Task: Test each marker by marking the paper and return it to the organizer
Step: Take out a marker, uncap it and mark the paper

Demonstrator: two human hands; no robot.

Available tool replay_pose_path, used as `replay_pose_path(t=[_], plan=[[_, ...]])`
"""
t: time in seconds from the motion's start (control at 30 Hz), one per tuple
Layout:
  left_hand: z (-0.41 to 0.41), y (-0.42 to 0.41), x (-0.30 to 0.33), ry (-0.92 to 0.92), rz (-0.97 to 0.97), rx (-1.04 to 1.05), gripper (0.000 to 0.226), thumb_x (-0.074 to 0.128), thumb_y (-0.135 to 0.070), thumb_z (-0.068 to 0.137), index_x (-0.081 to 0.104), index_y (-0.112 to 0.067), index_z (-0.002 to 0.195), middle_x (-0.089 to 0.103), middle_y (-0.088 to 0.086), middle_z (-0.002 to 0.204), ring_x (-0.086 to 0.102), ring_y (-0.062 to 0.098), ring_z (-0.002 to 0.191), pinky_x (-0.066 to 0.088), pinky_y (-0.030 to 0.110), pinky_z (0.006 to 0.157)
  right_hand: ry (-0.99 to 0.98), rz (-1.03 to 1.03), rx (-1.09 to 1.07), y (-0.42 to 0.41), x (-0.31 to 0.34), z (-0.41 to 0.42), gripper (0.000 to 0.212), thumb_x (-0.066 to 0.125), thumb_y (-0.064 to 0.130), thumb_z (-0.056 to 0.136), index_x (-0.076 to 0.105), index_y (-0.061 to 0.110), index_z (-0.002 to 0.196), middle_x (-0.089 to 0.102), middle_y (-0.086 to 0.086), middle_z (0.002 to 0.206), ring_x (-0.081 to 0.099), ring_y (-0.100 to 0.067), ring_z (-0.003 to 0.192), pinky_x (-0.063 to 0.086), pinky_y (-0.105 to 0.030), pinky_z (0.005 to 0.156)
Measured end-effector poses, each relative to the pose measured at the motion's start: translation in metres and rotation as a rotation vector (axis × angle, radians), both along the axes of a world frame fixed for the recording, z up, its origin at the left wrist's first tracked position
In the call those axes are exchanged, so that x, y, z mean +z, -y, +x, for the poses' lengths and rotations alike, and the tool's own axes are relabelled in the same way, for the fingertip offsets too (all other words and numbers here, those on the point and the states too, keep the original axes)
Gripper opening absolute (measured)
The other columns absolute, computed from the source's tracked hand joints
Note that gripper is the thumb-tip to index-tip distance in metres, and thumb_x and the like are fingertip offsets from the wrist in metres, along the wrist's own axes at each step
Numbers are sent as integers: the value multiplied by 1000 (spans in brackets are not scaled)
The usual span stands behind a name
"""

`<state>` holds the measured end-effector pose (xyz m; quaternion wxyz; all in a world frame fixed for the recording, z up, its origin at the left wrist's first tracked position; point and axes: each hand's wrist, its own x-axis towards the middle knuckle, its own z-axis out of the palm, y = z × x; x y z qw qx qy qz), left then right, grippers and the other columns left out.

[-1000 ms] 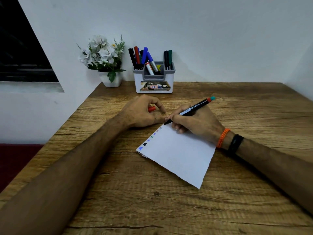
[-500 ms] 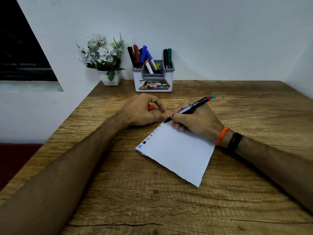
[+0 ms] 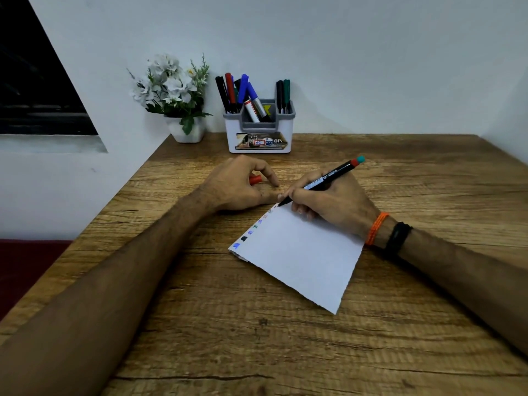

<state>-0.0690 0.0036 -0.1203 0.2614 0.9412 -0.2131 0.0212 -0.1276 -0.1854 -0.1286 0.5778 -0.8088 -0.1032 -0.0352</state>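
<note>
- Right hand (image 3: 334, 204) grips the black marker (image 3: 328, 177); tip touches the paper (image 3: 300, 252) at its far corner.
- Left hand (image 3: 240, 187) curls around the red cap (image 3: 255, 179), beside the tip.

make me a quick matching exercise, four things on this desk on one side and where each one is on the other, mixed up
Things:
1. black marker
2. red cap
3. flower pot
4. organizer

Places:
A. back left corner of the desk
B. gripped in the right hand, tip at the paper
C. by the wall, holding markers
D. held in the left hand

Pairs: 1-B, 2-D, 3-A, 4-C
</note>
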Motion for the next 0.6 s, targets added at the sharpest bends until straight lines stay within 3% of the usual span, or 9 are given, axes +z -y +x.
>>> replay_pose_path(t=[0.3, 0.6], plan=[[0, 0, 0, -3, 4, -5, 27, 77, -55, 70, 70, -38, 90, 65, -18, 109, 57, 8, 105, 50, 38, 93, 1, -25, 6, 0, 0, 0, 9, 68, 4, 82, 76, 1, 79, 72, -18, 69, 62, -15, 54, 49, -20, 48], [1, 1, -1, -9, -6, 1, 26, 77, -54, 70, 69, -37, 89, 65, -18, 107, 57, 8, 105, 49, 36, 91, 4, -42, -17, 0, -1, 2, 10, 69, 8, 79, 77, 2, 78, 72, -14, 67, 62, -13, 54, 48, -20, 48]])
